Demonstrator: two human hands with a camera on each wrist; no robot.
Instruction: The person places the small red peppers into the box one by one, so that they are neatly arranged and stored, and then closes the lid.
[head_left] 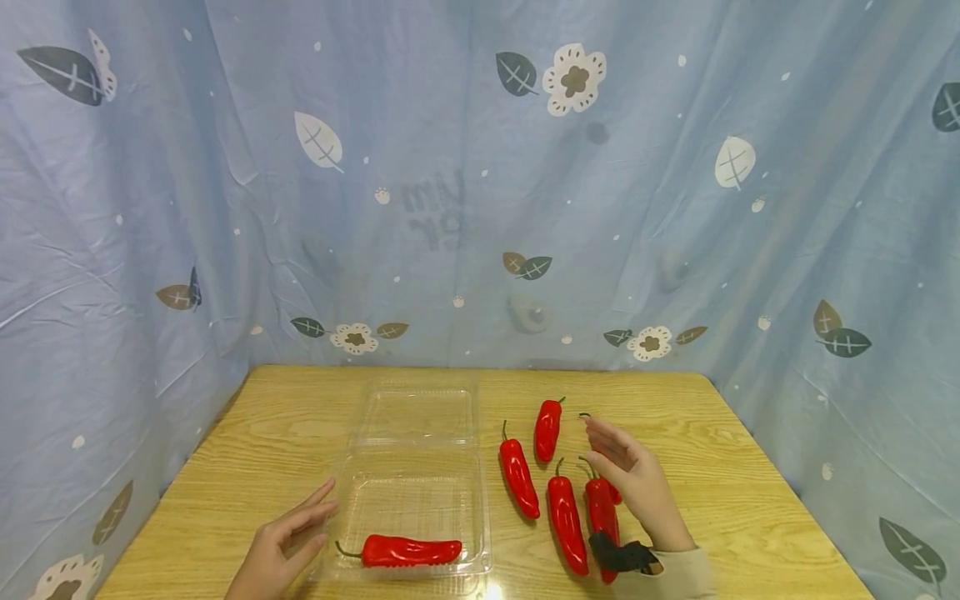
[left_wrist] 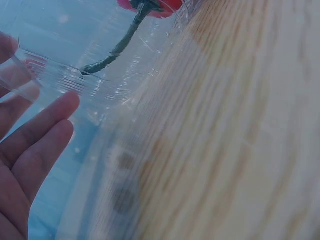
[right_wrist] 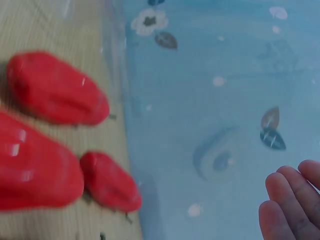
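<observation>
A clear plastic clamshell box (head_left: 483, 500) lies with its lid (head_left: 420, 392) folded back. One red chili pepper (head_left: 408, 551) rests sideways in its near part, green stem (left_wrist: 120, 47) pointing left. My left hand (head_left: 281, 546) is at the box's left side with loosely spread fingers, some seen through the plastic in the left wrist view; whether they touch it I cannot tell. My right hand (head_left: 633, 479) hovers over the right-hand peppers, fingers extended, holding nothing visible. Beneath it lie a red pepper (head_left: 602, 521) and another pepper (head_left: 616, 493), mostly hidden by the hand.
More red peppers lie between box and right hand: a far pepper (head_left: 548, 431), a left pepper (head_left: 519, 479) and a near pepper (head_left: 567, 527). They sit on a wood-grain table (head_left: 735, 500). Behind it hangs a blue patterned curtain (head_left: 465, 208).
</observation>
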